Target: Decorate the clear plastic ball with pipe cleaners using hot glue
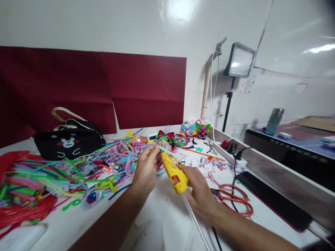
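Note:
My right hand (pixel 200 190) is closed round a yellow glue gun (pixel 175 173) with a clear glue stick (pixel 195 219) sticking out of its back. The gun's nozzle points up and left at a small clear ball (pixel 163 144) wrapped in coloured pipe cleaner. My left hand (pixel 146 167) pinches that ball and a light green pipe cleaner (pixel 169 150) just above the nozzle. Both hands hover over the white table (pixel 167 205), in front of a heap of coloured pipe cleaners (pixel 78 170).
Several finished cat-faced pipe-cleaner balls (pixel 183 134) stand at the back. Red-handled scissors (pixel 232 198) lie right of my right hand. A black bear-face bag (pixel 68 141) sits at left, a power strip (pixel 232 153) and a dark phone (pixel 274 200) at right, a lamp on a stand (pixel 239 61) behind.

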Available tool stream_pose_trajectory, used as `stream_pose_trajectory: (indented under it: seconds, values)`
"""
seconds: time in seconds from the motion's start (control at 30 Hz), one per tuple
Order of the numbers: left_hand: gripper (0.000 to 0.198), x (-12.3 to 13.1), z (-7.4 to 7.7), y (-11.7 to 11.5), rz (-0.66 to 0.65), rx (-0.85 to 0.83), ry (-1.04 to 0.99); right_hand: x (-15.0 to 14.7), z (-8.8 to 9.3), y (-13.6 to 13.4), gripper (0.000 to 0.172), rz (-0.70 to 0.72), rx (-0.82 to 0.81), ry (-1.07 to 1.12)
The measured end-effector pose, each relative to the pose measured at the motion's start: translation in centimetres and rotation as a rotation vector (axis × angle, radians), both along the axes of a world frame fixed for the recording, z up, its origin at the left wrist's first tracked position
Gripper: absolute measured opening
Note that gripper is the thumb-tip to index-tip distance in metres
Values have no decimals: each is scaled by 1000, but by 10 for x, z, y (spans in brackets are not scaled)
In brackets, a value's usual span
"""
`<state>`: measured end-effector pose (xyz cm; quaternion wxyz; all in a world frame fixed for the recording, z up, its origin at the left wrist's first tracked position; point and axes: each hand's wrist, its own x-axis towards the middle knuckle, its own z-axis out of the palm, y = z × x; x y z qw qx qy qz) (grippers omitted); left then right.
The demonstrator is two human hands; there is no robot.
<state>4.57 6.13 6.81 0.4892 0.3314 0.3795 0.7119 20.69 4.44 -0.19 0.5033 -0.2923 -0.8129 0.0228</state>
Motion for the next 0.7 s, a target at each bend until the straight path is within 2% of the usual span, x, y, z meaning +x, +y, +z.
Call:
stream_pose_trajectory:
  seconds: [0.37, 0.7]
  values:
    - [31, -1, -4, 3, 3, -13, -2, 0, 1, -1, 24, -45, 6, -31]
    - [28, -2, -6, 3, 1, -21, -26, -1, -2, 1, 21, -82, 28, -57]
